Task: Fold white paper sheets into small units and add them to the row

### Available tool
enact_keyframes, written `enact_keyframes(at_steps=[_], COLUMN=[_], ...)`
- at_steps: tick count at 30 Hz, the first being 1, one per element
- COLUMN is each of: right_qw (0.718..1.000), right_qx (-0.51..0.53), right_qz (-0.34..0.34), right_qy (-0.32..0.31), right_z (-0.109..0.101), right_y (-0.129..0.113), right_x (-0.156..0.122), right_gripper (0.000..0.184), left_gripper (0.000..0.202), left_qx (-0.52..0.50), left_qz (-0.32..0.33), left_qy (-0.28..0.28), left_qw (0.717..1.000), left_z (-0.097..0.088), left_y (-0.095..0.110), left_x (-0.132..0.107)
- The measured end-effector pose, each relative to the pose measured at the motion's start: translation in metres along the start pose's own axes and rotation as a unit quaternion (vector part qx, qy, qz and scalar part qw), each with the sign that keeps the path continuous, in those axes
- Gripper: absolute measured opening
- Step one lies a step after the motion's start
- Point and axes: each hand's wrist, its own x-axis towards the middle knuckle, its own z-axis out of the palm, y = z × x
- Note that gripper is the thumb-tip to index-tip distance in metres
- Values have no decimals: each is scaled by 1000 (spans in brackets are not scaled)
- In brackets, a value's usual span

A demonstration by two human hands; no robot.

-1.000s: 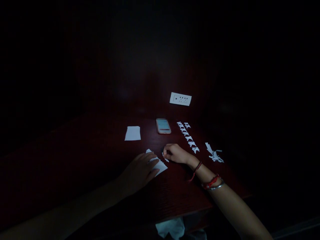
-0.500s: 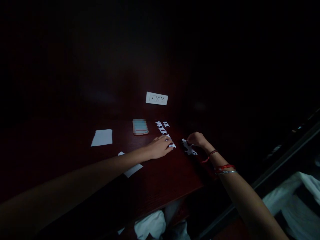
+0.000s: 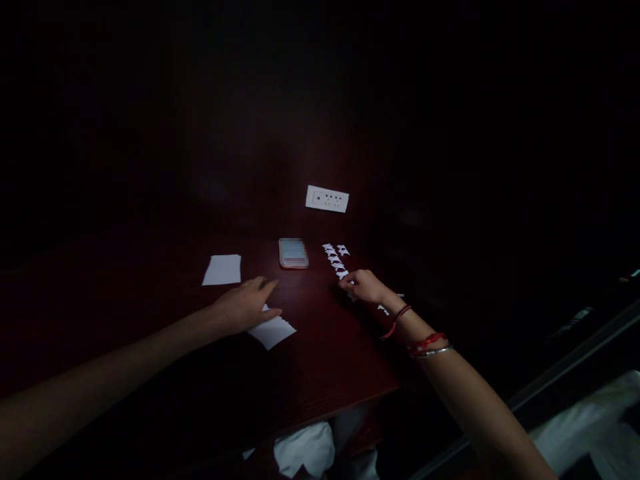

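My left hand (image 3: pixel 244 307) is open, its fingers apart, above a white sheet of paper (image 3: pixel 273 331) with a jagged upper edge, and partly covers it. My right hand (image 3: pixel 367 287) is closed, fingertips together, at the near end of a row of small white paper cutouts (image 3: pixel 334 259). Whatever its fingers hold, if anything, is hidden. A single cutout (image 3: pixel 343 250) lies to the right of the row. More white paper scraps (image 3: pixel 383 310) show partly from under my right wrist.
On the dark red tabletop (image 3: pixel 320 367) lie a square white sheet (image 3: pixel 223 270) and a blurred phone-like object (image 3: pixel 293 253). A white socket panel (image 3: pixel 327 199) is on the wall behind. White cloth (image 3: pixel 305 450) shows below the front edge.
My left hand has left the row of cutouts and moved left to the jagged sheet. From the scrap pile at the right, my right hand has come left to the row. The view has shifted slightly.
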Motion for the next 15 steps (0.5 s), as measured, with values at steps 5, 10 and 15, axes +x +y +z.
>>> enact_keyframes(at_steps=[5, 10, 15], right_qw=[960, 931, 941], right_qx=[21, 42, 86], right_qz=[-278, -362, -328], right_qy=[-39, -12, 7], right_z=[47, 73, 81], right_y=[-74, -99, -94], right_x=[35, 54, 61], right_gripper=[34, 40, 42], left_gripper=[63, 32, 45], left_qx=[-53, -155, -159], left_qz=[-5, 182, 135], left_qy=[-99, -101, -19], left_qw=[994, 966, 978], left_z=[9, -2, -5], left_y=[-34, -52, -65], left_x=[-34, -27, -23])
